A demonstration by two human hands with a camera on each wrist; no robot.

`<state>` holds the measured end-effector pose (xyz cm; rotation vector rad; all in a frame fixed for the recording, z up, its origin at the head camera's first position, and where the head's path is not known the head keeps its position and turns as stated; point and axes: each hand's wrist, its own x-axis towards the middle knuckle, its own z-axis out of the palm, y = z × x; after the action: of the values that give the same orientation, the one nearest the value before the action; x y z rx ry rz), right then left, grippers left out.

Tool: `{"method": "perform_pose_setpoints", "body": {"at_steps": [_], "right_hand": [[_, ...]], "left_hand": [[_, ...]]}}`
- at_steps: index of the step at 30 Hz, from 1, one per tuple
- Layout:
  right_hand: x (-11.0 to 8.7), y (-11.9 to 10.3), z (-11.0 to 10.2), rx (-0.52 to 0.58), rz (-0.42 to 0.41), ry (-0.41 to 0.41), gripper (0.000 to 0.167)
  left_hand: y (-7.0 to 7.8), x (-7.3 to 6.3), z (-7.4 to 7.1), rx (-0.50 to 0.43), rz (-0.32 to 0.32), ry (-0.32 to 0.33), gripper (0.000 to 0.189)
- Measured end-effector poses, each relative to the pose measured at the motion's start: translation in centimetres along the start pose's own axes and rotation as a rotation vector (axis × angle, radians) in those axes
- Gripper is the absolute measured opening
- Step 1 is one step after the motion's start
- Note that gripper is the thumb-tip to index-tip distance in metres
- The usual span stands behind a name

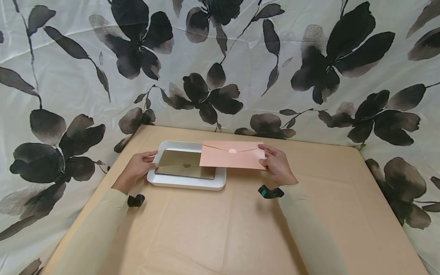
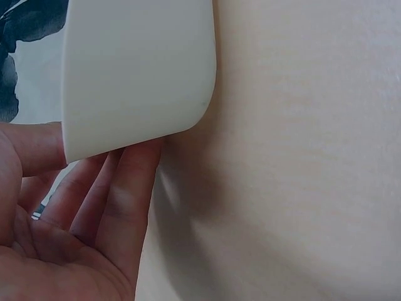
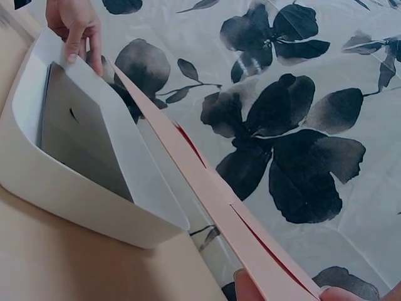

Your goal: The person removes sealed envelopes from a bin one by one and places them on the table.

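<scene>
A pink envelope (image 1: 232, 154) with a pale round seal on its flap is pinched at its right end by my right hand (image 1: 278, 164). In the head view it overlaps the right part of a white tray (image 1: 187, 186); the right wrist view shows it apart from the tray, seen nearly edge-on. Inside the tray lies a flat gold, envelope-like piece (image 1: 178, 166) with a small dark half-round mark, its right end partly covered by the pink envelope. My left hand (image 1: 140, 167) grips the tray's left end, thumb at the rim (image 2: 37, 147) and fingers against the outer wall.
The tray stands on a tan-covered table (image 1: 206, 225), toward its far left. Behind and around the table hangs a white cloth (image 1: 261, 80) with dark flower prints. Each wrist wears a black band, the right band (image 1: 270, 192) with a teal patch.
</scene>
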<state>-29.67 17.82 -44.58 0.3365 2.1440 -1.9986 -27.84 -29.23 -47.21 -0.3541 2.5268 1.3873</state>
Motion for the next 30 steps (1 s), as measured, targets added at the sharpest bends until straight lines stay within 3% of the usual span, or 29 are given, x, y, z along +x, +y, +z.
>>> {"method": "perform_pose_setpoints", "body": {"at_steps": [17,30], "right_hand": [[0.6,-0.3,-3.8,0.058,0.017,-0.014,0.061],[0.9,0.2,-6.8,0.026,0.042,0.000,0.063]], "left_hand": [[-0.1,-0.1,-0.1,-0.011,0.010,0.003,0.066],[-0.2,-0.1,0.0,-0.018,0.001,0.007,0.065]]}}
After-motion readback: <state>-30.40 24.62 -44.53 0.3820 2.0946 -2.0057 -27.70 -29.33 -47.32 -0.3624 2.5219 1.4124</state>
